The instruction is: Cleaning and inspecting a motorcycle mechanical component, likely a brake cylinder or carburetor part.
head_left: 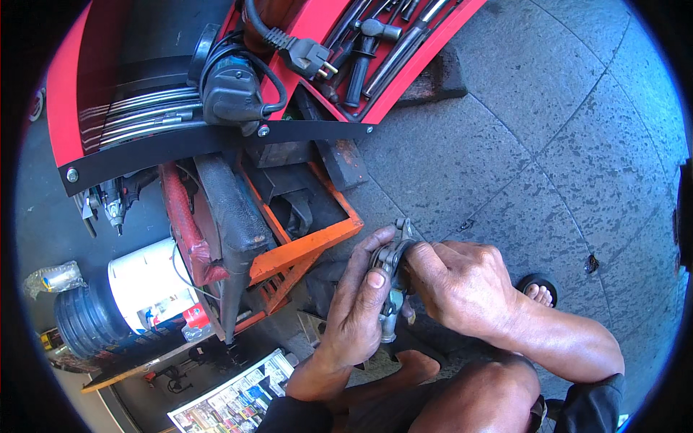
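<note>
In the lower middle of the head view my left hand (pixel 350 310) grips a small grey metal part (pixel 393 303) with a lobed top and a cylindrical lower end, my thumb lying along its side. My right hand (pixel 465 285) is closed at the part's right side, with the thumb pressed near its upper section; the tips of several fingers are hidden. The part is held roughly upright above my bent legs (pixel 484 397).
A red tool cart (pixel 433 43) holds wrenches and a corded power tool (pixel 231 94). Below it are an orange metal frame (pixel 303 238), a padded seat (pixel 238 231), a white bucket (pixel 144 281) and a printed sheet (pixel 224 400). Grey tiled floor (pixel 548 123) lies to the right.
</note>
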`<state>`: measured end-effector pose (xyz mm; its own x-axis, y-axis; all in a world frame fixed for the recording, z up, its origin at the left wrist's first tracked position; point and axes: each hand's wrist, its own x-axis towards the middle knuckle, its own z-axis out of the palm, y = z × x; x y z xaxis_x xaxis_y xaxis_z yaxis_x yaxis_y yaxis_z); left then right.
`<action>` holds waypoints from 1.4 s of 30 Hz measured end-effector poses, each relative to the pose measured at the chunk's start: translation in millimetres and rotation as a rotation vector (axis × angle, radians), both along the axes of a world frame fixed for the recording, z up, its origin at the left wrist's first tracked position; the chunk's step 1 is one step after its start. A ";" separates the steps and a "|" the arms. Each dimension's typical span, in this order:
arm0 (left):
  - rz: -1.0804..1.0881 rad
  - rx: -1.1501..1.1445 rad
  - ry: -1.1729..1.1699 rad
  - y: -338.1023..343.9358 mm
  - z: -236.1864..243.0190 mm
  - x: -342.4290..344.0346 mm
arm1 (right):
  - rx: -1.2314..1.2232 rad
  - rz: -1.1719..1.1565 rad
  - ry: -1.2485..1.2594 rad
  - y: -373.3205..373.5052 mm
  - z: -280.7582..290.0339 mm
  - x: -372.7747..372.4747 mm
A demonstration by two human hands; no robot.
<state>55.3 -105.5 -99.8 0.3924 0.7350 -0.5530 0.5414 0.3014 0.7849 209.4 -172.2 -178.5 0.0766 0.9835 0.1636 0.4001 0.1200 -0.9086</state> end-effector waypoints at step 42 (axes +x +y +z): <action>-0.158 0.601 -0.117 -7.1 -30.9 -5.5 | -0.282 -0.113 0.379 -3.0 18.3 -10.6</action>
<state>49.7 -112.6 -130.7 0.5547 0.8320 -0.0084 0.4438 -0.2874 0.8488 198.7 -175.2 -160.2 0.1882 0.9676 -0.1683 0.0312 -0.1772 -0.9837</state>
